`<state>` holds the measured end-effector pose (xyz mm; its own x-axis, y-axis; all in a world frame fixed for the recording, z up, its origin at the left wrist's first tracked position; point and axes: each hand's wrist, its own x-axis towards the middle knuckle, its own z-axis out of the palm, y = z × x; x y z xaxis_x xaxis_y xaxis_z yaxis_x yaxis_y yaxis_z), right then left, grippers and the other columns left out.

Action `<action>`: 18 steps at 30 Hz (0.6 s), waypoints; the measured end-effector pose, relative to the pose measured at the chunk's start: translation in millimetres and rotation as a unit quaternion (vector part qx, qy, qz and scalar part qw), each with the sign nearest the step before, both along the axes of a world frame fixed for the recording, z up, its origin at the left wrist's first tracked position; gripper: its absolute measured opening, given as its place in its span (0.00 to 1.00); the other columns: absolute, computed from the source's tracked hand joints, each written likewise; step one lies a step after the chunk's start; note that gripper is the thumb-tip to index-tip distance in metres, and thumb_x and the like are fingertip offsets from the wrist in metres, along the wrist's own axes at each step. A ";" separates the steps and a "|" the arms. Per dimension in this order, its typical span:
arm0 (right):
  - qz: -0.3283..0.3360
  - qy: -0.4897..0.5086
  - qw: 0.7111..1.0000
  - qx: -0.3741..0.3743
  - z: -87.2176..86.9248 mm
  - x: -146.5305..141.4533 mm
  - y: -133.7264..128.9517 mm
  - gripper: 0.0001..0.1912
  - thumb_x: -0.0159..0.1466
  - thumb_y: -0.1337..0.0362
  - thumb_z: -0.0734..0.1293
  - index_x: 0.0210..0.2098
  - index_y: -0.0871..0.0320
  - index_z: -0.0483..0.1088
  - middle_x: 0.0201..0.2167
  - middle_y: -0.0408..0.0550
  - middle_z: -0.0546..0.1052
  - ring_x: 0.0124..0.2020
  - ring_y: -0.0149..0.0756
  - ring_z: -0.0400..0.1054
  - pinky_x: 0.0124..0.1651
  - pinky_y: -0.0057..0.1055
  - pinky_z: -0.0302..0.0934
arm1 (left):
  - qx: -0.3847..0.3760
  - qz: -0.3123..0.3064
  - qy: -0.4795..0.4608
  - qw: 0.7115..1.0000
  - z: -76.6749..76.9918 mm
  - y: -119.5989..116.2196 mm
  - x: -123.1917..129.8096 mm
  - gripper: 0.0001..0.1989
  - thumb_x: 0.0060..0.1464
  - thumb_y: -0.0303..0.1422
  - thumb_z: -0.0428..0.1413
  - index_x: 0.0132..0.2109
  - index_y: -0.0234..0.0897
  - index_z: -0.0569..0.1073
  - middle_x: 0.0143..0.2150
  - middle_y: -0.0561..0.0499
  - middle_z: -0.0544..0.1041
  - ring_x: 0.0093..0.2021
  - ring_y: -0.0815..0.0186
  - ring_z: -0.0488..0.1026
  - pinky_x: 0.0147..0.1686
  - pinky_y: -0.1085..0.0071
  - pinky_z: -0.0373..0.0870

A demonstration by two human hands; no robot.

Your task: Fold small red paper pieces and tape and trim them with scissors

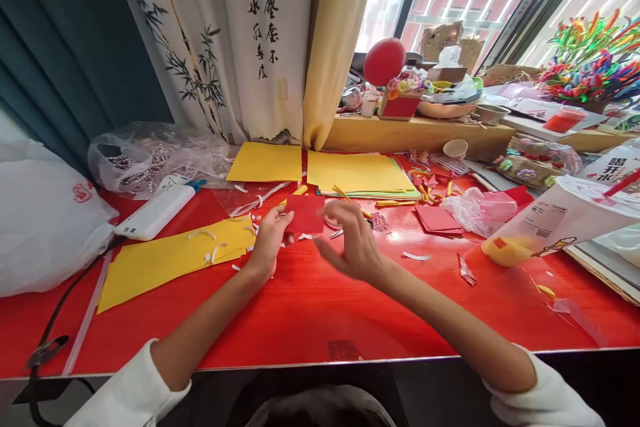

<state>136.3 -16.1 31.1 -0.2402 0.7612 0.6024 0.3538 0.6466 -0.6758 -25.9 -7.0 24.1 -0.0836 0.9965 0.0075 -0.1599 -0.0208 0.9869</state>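
A small square of red paper (306,215) is pinched at its left edge by my left hand (270,240), thumb on top. To the right of the square, my right hand (353,240) is raised with thumb and fingers apart, slightly blurred, and nothing shows in it. Behind that hand, scissors (336,233) lie partly hidden on the table, beside a little heap of dark red beads (380,221). A stack of red paper squares (439,221) rests farther right. Yellow paper strips (170,260) lie to the left of my left hand.
Yellow sheets (357,172) lie at the back of the red table (300,320). At right, a drink cup (560,223) with a straw leans over. A white power bank (155,212), a bag of beads (150,160) and a white plastic bag (45,220) occupy the left.
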 end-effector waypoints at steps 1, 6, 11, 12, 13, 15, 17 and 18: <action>-0.020 0.034 0.998 -0.045 -5.3 -2.0 8.0 0.22 0.61 0.52 0.63 0.52 0.55 0.62 0.50 0.54 0.67 0.46 0.39 0.65 0.49 0.40 0.63 | 0.000 -0.004 -0.003 1.000 -0.5 1.3 -0.8 0.11 0.49 0.37 0.54 0.37 0.35 0.66 0.24 0.58 0.68 0.16 0.78 0.60 0.16 0.81 0.56; 0.056 0.182 0.936 -0.297 -33.8 -4.5 33.0 0.20 0.58 0.53 0.65 0.47 0.56 0.64 0.44 0.49 0.71 0.41 0.36 0.68 0.44 0.33 0.63 | 0.044 -0.039 0.070 0.996 -11.7 3.6 -1.5 0.13 0.51 0.37 0.53 0.42 0.36 0.66 0.25 0.58 0.70 0.17 0.76 0.64 0.21 0.78 0.61; 0.122 0.255 0.902 -0.328 -41.5 -4.4 28.2 0.13 0.58 0.55 0.65 0.35 0.57 0.70 0.29 0.44 0.74 0.29 0.34 0.68 0.35 0.32 0.63 | 0.038 -0.059 0.087 0.994 -16.0 2.7 0.0 0.19 0.51 0.38 0.54 0.48 0.35 0.66 0.26 0.55 0.72 0.17 0.74 0.65 0.21 0.76 0.64; 0.120 0.265 0.898 -0.331 -42.0 -5.0 27.4 0.12 0.58 0.55 0.66 0.35 0.58 0.70 0.29 0.44 0.74 0.29 0.34 0.68 0.34 0.32 0.63 | 0.044 -0.059 0.087 0.994 -15.1 2.2 -0.1 0.19 0.51 0.38 0.54 0.49 0.35 0.66 0.26 0.55 0.72 0.18 0.74 0.65 0.21 0.76 0.65; 0.118 0.270 0.896 -0.333 -42.6 -5.5 27.1 0.12 0.58 0.55 0.66 0.34 0.58 0.70 0.28 0.44 0.74 0.28 0.34 0.68 0.34 0.32 0.63 | 0.051 -0.060 0.085 0.993 -13.9 1.7 -0.3 0.19 0.51 0.38 0.54 0.49 0.35 0.67 0.25 0.55 0.72 0.18 0.73 0.66 0.22 0.76 0.65; 0.114 0.273 0.895 -0.333 -43.5 -5.8 27.5 0.12 0.58 0.54 0.66 0.34 0.57 0.70 0.27 0.43 0.73 0.26 0.33 0.67 0.31 0.31 0.63 | 0.055 -0.068 0.080 0.993 -11.0 0.7 -1.1 0.20 0.50 0.38 0.55 0.50 0.35 0.68 0.25 0.55 0.72 0.20 0.73 0.67 0.22 0.76 0.66; 0.109 0.273 0.898 -0.328 -43.2 -5.1 27.9 0.12 0.58 0.53 0.65 0.33 0.56 0.69 0.25 0.42 0.72 0.22 0.31 0.64 0.27 0.30 0.62 | 0.048 -0.082 0.069 0.993 -8.5 0.0 -1.5 0.22 0.48 0.37 0.57 0.50 0.35 0.68 0.27 0.54 0.73 0.22 0.72 0.68 0.22 0.76 0.66; 0.108 0.269 0.899 -0.328 -42.5 -4.7 27.7 0.12 0.58 0.53 0.65 0.32 0.56 0.68 0.24 0.41 0.71 0.20 0.30 0.63 0.25 0.29 0.60 | 0.045 -0.093 0.061 0.993 -7.6 -0.2 -1.5 0.21 0.48 0.37 0.57 0.49 0.35 0.69 0.29 0.53 0.74 0.24 0.71 0.70 0.23 0.76 0.67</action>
<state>131.6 11.5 -11.3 -0.2337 0.9655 0.1146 -0.2249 0.0610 -0.9725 -27.4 -7.2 16.6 0.1081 0.9895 0.0955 -0.0482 -0.0907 0.9947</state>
